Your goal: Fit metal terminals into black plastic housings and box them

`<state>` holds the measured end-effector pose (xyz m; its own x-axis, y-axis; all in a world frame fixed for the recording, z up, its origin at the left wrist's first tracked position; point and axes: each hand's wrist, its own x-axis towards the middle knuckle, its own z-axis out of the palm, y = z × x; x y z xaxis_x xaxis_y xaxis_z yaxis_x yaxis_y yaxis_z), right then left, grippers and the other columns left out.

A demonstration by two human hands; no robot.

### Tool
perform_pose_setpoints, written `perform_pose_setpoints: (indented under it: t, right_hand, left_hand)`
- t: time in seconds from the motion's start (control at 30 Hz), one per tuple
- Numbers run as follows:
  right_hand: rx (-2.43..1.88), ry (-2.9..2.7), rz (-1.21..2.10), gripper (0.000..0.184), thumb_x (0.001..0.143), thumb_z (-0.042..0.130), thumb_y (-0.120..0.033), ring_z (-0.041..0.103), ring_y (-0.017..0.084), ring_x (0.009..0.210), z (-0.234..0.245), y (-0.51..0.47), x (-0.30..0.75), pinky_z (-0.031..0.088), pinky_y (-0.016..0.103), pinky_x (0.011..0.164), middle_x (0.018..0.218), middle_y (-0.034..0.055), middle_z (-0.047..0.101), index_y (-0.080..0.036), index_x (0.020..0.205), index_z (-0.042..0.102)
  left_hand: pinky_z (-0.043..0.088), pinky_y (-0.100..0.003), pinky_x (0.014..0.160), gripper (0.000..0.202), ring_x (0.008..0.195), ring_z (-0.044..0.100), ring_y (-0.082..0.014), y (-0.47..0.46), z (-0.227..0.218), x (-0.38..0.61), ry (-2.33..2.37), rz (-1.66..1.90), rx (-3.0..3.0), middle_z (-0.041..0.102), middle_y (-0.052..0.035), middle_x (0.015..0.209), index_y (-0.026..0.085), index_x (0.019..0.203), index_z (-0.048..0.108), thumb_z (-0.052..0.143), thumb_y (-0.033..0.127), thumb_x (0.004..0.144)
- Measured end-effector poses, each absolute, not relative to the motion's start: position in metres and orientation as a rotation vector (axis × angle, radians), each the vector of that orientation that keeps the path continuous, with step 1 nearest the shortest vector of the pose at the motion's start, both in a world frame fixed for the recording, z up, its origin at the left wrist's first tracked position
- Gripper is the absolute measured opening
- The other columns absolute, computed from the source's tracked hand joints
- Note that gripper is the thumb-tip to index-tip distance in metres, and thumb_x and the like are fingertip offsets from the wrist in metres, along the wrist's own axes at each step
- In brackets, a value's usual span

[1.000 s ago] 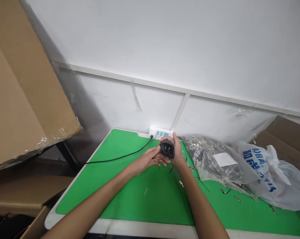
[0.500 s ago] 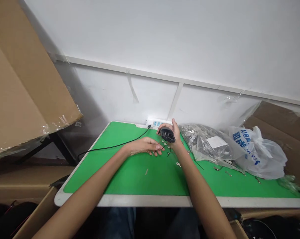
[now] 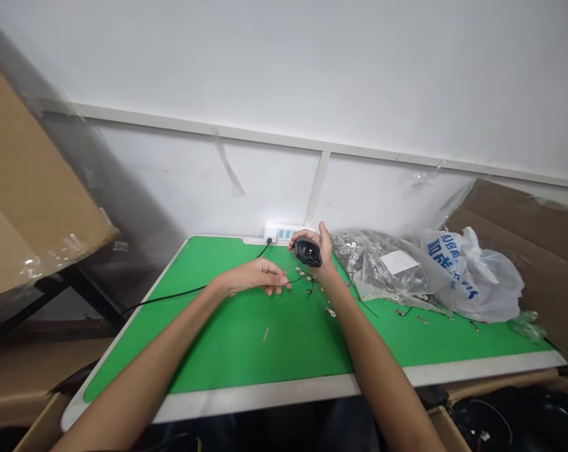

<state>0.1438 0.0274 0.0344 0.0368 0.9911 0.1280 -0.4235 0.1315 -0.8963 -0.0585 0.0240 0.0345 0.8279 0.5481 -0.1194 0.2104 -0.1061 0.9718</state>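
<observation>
In my right hand (image 3: 325, 251) sits a black cup-shaped plastic housing (image 3: 307, 252), its hollow side facing me and fingers wrapped around its back. My left hand (image 3: 258, 276) is to the left and slightly lower, thumb and fingers pinched together on a thin light-coloured wire (image 3: 289, 266). That wire slants up toward the housing; where it ends I cannot make out. Under the hands, small metal clips (image 3: 305, 274) and short black wires lie loosely on the green mat (image 3: 218, 345). Another metal clip (image 3: 330, 312) is beside my right forearm.
A white power strip (image 3: 284, 233) stands against the wall, with a black cable (image 3: 164, 298) crossing the mat's left side. At right are a clear bag (image 3: 369, 276) of metal parts, a white plastic bag (image 3: 482, 276) and cardboard (image 3: 510, 232). A carton (image 3: 34, 188) looms left.
The view has swung so that the table and bags sit further left in the picture. Both hands keep their holds, and the housing has turned slightly in my right hand.
</observation>
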Motion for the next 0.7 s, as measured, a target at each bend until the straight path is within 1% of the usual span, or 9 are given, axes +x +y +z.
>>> perform_pose_setpoints:
  t: [0.1, 0.2, 0.3, 0.43, 0.57, 0.7]
  right_hand:
    - [-0.792, -0.927, 1.273, 0.083, 0.08, 0.038, -0.095, 0.064, 0.021, 0.058, 0.038, 0.029, 0.143, 0.052, 0.03, 0.057, 0.059, 0.0064, 0.068, -0.021, 0.063, 0.069]
    - [-0.791, -0.924, 1.275, 0.083, 0.081, 0.037, -0.095, 0.065, 0.02, 0.057, 0.039, 0.032, 0.143, 0.051, 0.03, 0.057, 0.059, 0.0065, 0.068, -0.02, 0.064, 0.069]
    - [-0.802, -0.919, 1.294, 0.082, 0.084, 0.036, -0.092, 0.064, 0.019, 0.056, 0.039, 0.032, 0.144, 0.05, 0.029, 0.056, 0.059, 0.0069, 0.068, -0.02, 0.064, 0.069]
    - [-0.806, -0.935, 1.288, 0.082, 0.084, 0.035, -0.092, 0.064, 0.02, 0.058, 0.039, 0.029, 0.143, 0.051, 0.029, 0.057, 0.061, 0.0069, 0.068, -0.02, 0.064, 0.07]
    - [-0.821, -0.95, 1.277, 0.083, 0.082, 0.034, -0.095, 0.065, 0.021, 0.06, 0.039, 0.027, 0.141, 0.053, 0.031, 0.058, 0.062, 0.0076, 0.069, -0.021, 0.065, 0.069]
    - [-0.825, -0.955, 1.253, 0.084, 0.082, 0.035, -0.094, 0.064, 0.02, 0.059, 0.038, 0.027, 0.144, 0.053, 0.031, 0.059, 0.063, 0.0073, 0.068, -0.02, 0.066, 0.069]
  left_hand:
    - [0.052, -0.024, 0.067, 0.03, 0.071, 0.068, -0.0162, 0.028, 0.034, -0.055, 0.607, 0.351, 1.735, 0.078, -0.0089, 0.081, 0.019, 0.086, 0.085, 0.082, 0.049, 0.082]
    - [0.054, -0.027, 0.072, 0.027, 0.073, 0.07, -0.0173, 0.029, 0.033, -0.05, 0.588, 0.38, 1.76, 0.078, -0.0076, 0.078, 0.02, 0.081, 0.084, 0.083, 0.047, 0.08]
    - [0.055, -0.028, 0.076, 0.022, 0.075, 0.071, -0.0175, 0.027, 0.034, -0.046, 0.586, 0.356, 1.75, 0.08, -0.0072, 0.081, 0.021, 0.082, 0.084, 0.085, 0.043, 0.077]
    - [0.056, -0.028, 0.078, 0.019, 0.079, 0.073, -0.0185, 0.022, 0.036, -0.048, 0.6, 0.383, 1.762, 0.081, -0.0083, 0.088, 0.022, 0.083, 0.084, 0.085, 0.04, 0.077]
    - [0.057, -0.029, 0.081, 0.021, 0.083, 0.075, -0.0199, 0.019, 0.037, -0.054, 0.583, 0.404, 1.789, 0.082, -0.0088, 0.091, 0.021, 0.088, 0.084, 0.082, 0.042, 0.082]
    - [0.057, -0.03, 0.081, 0.03, 0.081, 0.074, -0.0202, 0.016, 0.04, -0.056, 0.576, 0.431, 1.768, 0.082, -0.0117, 0.094, 0.019, 0.091, 0.085, 0.075, 0.047, 0.088]
